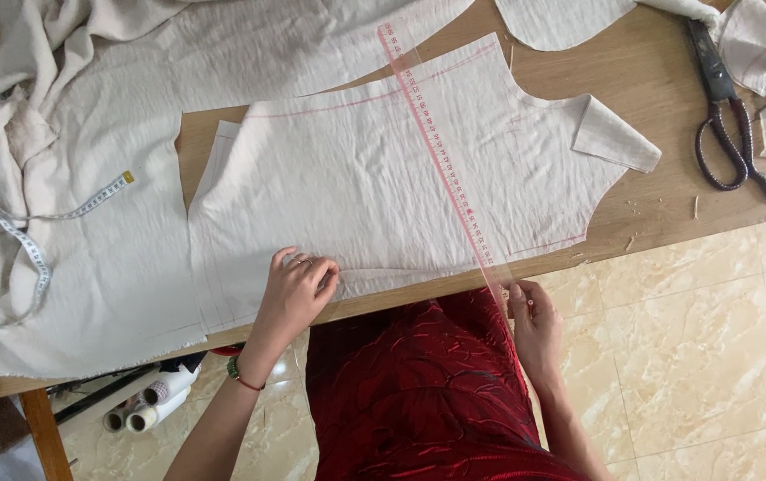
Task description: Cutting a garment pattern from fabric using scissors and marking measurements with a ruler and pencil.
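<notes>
One ruler [441,147], one scissors [726,111], one tape measure [18,240], two hands [298,289].

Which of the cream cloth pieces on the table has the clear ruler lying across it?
The cut piece with pink chalk lines, under the left hand. The clear ruler crosses it; the right hand holds its near end.

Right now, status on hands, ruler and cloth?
Left hand flat on the cut cloth piece. Right hand pinching the clear ruler at the table edge. Scissors far right, clear.

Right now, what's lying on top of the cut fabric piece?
A clear ruler crosses the cut fabric piece, held by the right hand; the left hand presses its near edge. Whatever lies beneath stays hidden.
</notes>
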